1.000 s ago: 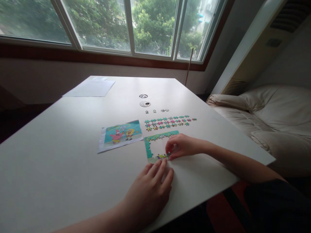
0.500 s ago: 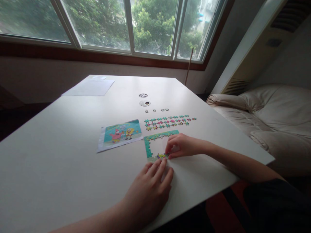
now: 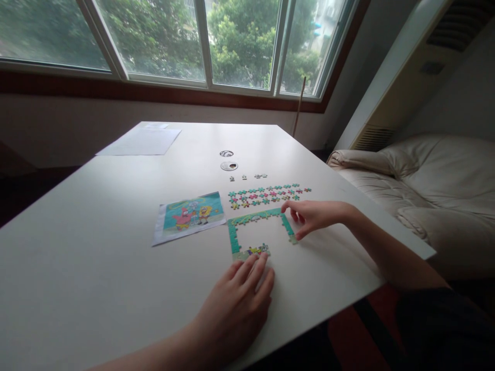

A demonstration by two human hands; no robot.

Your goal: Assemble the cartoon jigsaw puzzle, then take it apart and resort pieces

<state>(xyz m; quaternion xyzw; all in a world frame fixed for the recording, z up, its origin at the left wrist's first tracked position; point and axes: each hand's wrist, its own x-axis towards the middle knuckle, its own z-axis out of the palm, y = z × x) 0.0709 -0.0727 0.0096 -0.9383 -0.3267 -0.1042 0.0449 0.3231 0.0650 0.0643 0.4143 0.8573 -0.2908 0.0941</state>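
Note:
A partly joined jigsaw frame point(image 3: 247, 220) with teal edges lies on the white table point(image 3: 116, 216). My left hand point(image 3: 235, 304) lies flat just below the frame's bottom edge, fingers stretched out and fingertips touching the bottom row of pieces. My right hand point(image 3: 315, 216) hovers at the frame's right side, fingers apart, thumb by the lower end of the right edge strip, holding nothing. Several loose puzzle pieces point(image 3: 268, 195) lie in rows beyond the frame. A printed cartoon reference picture point(image 3: 190, 215) lies to the frame's left.
Two small round discs point(image 3: 229, 165) and a few stray pieces point(image 3: 244, 177) lie further back. Sheets of paper point(image 3: 139, 141) rest at the table's far left. A cream sofa point(image 3: 433, 180) stands to the right, close to the table's edge. Windows run along the back wall.
My right hand has left the bottom row of the frame and moved right and away, opening up beside the frame's right edge. The left hand has stayed put.

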